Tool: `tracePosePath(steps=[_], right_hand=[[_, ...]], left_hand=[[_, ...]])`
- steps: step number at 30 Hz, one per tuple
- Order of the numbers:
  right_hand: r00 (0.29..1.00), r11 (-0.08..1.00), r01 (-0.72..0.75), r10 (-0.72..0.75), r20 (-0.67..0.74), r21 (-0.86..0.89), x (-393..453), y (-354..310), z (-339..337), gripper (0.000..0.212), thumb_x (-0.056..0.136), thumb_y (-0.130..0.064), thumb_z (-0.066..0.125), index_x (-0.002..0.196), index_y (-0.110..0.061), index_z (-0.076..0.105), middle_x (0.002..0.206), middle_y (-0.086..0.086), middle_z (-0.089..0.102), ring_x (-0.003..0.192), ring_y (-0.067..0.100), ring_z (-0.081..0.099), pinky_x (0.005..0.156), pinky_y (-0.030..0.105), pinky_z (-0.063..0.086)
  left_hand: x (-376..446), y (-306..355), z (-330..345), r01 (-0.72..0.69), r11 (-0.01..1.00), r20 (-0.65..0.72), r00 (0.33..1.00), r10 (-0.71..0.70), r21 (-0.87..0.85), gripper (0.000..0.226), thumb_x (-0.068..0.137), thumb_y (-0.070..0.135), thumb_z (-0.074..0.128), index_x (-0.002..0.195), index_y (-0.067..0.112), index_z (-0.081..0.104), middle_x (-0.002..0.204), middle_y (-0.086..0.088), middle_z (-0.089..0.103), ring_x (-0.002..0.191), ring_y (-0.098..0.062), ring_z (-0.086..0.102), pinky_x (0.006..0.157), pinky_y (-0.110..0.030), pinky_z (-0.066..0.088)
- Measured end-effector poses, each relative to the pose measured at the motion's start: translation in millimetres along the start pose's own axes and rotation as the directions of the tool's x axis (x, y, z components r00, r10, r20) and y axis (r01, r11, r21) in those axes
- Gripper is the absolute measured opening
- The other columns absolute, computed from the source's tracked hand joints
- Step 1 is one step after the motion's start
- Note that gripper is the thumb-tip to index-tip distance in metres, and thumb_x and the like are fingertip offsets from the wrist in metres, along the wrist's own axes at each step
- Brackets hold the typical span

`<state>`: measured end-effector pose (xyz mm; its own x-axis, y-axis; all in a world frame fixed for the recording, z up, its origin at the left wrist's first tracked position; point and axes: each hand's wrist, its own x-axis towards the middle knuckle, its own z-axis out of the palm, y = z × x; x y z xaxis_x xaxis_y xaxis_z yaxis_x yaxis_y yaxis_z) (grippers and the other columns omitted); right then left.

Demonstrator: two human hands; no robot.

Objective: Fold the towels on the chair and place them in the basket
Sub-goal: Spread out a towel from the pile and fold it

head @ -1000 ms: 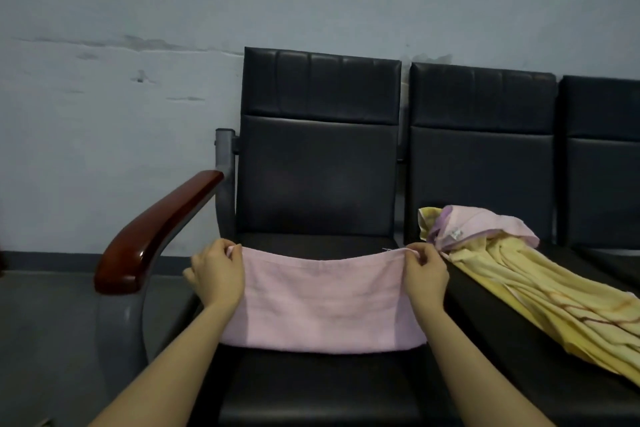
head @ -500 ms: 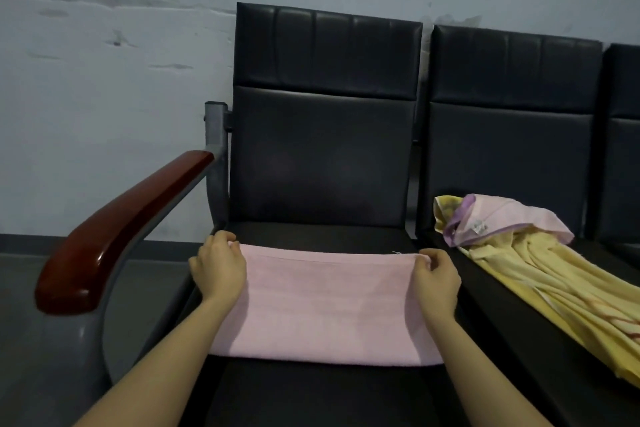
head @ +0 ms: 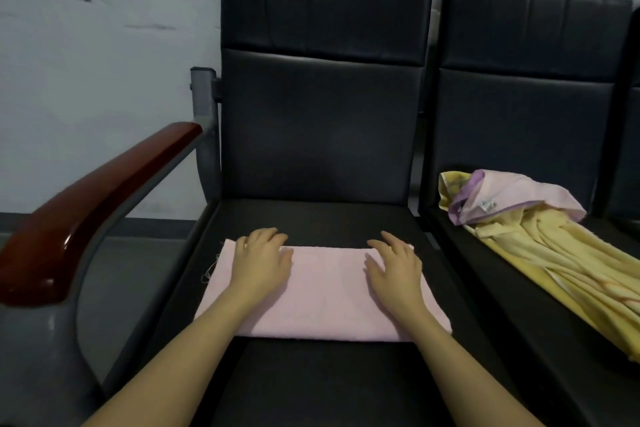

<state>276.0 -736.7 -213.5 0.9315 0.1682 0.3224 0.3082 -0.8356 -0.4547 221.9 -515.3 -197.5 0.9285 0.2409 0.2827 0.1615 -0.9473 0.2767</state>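
Towels were the matter at hand, and one of them, a pink towel (head: 322, 291), lay folded into a flat rectangle across the seat of the nearest black chair (head: 322, 135). Starting from the left, a glossy red-brown wooden armrest (head: 93, 204) ran along a grey metal frame (head: 204, 121) that rose beside the chair's backrest, with a pale scuffed wall (head: 104, 45) behind it. A few loose threads hung from the pink towel's left edge.

The left hand (head: 259, 262) rested palm down on the left part of the pink towel, its fingers straight and slightly spread, the tips reaching just past the far edge onto the seat; it gripped nothing. The right hand (head: 394, 263) lay the same way on the right part of the towel, fingers extended and flat, pressing on the cloth without holding it. The two hands were well apart, with bare pink cloth between them, and both forearms came in from the near edge of the view.

Further right, on the seat of the neighbouring chair (head: 530, 107), a crumpled yellow towel (head: 568, 274) sprawled toward the near right, and a second pink cloth with a purple border (head: 509, 198) lay bunched on top of its far end, a small label showing on it.
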Motion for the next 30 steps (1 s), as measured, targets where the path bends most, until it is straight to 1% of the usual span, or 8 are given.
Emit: tracePosePath(steps=[4,8,15,20,22,24,27,30], right_hand=[[0.947,0.981,0.192,-0.18,0.267,-0.018,-12.2,-4.7,-0.9,0.051,0.099,-0.038,0.046,0.148,-0.031,0.033,0.16,-0.007,0.018,0.146,0.016,0.019,0.117,0.032,0.016],[0.872,0.966,0.224,-0.138,0.469,-0.132,-32.5,1.5,-6.2,0.051,0.103,-0.044,0.03,0.152,-0.034,0.022,0.161,-0.009,0.012,0.148,0.013,0.01,0.118,0.031,0.009],[0.896,0.966,0.247,-0.196,0.399,-0.079,-80.8,-6.5,-21.3,0.047,0.099,-0.042,0.042,0.144,-0.031,0.041,0.154,-0.007,0.034,0.142,0.014,0.028,0.117,0.032,0.019],[0.911,0.96,0.265,-0.217,0.352,-0.092,-94.9,-14.6,-32.6,0.036,0.096,-0.042,0.046,0.127,-0.028,0.058,0.133,-0.009,0.054,0.12,0.019,0.048,0.103,0.034,0.033],[0.929,0.961,0.268,-0.238,0.283,-0.072,-96.5,-22.0,-31.1,0.032,0.097,-0.037,0.046,0.121,-0.024,0.063,0.127,-0.007,0.058,0.114,0.021,0.052,0.099,0.033,0.034],[0.942,0.966,0.257,-0.251,0.222,0.002,-98.4,-29.3,-26.1,0.03,0.098,-0.03,0.047,0.121,-0.02,0.063,0.125,-0.004,0.059,0.112,0.021,0.054,0.096,0.033,0.037],[0.942,0.958,0.261,-0.28,0.184,0.123,-100.4,-38.3,-18.4,0.029,0.098,-0.023,0.05,0.122,-0.016,0.063,0.125,-0.002,0.06,0.112,0.02,0.055,0.097,0.035,0.041],[0.916,0.94,0.308,-0.335,0.22,0.145,-103.4,-41.8,-12.4,0.031,0.097,-0.021,0.051,0.125,-0.017,0.063,0.132,-0.002,0.058,0.12,0.019,0.052,0.102,0.031,0.039]], left_hand=[[-19.9,3.9,3.2,-0.034,0.998,0.233,0.972,0.022,0.045,0.051,0.1,0.045,0.032,0.146,0.022,0.034,0.159,-0.001,0.018,0.146,-0.02,0.013,0.115,-0.038,0.013],[-45.9,-4.7,3.1,-0.019,0.994,0.388,0.921,-0.024,0.105,0.059,0.099,0.053,0.021,0.152,0.029,0.013,0.161,0.003,0.001,0.148,-0.02,0.001,0.117,-0.04,0.005],[-96.5,-7.2,-13.3,-0.053,0.992,0.392,0.92,0.003,0.118,0.059,0.099,0.054,0.022,0.152,0.031,0.012,0.161,0.006,0.003,0.147,-0.019,0.004,0.117,-0.039,0.007],[-119.0,-10.4,-34.6,-0.082,0.996,0.403,0.913,0.058,0.044,0.057,0.099,0.05,0.03,0.151,0.029,0.021,0.16,0.005,0.013,0.145,-0.017,0.014,0.115,-0.037,0.014],[-116.5,-14.7,-42.6,-0.044,0.999,0.316,0.948,0.049,-0.023,0.055,0.099,0.046,0.034,0.15,0.026,0.026,0.159,0.003,0.018,0.144,-0.017,0.02,0.114,-0.036,0.017],[-114.0,-21.5,-46.5,0.038,0.999,0.204,0.978,-0.034,-0.02,0.052,0.1,0.042,0.034,0.149,0.024,0.027,0.157,-0.002,0.022,0.142,-0.021,0.025,0.113,-0.039,0.02],[-118.2,-35.1,-47.3,0.221,0.975,0.157,0.962,-0.222,0.024,0.049,0.101,0.036,0.034,0.146,0.019,0.031,0.147,-0.011,0.037,0.13,-0.031,0.038,0.104,-0.043,0.031],[-125.7,-46.9,-43.6,0.253,0.963,0.12,0.957,-0.263,0.093,0.041,0.099,0.031,0.04,0.136,0.014,0.042,0.124,-0.014,0.052,0.112,-0.032,0.048,0.09,-0.04,0.038]])
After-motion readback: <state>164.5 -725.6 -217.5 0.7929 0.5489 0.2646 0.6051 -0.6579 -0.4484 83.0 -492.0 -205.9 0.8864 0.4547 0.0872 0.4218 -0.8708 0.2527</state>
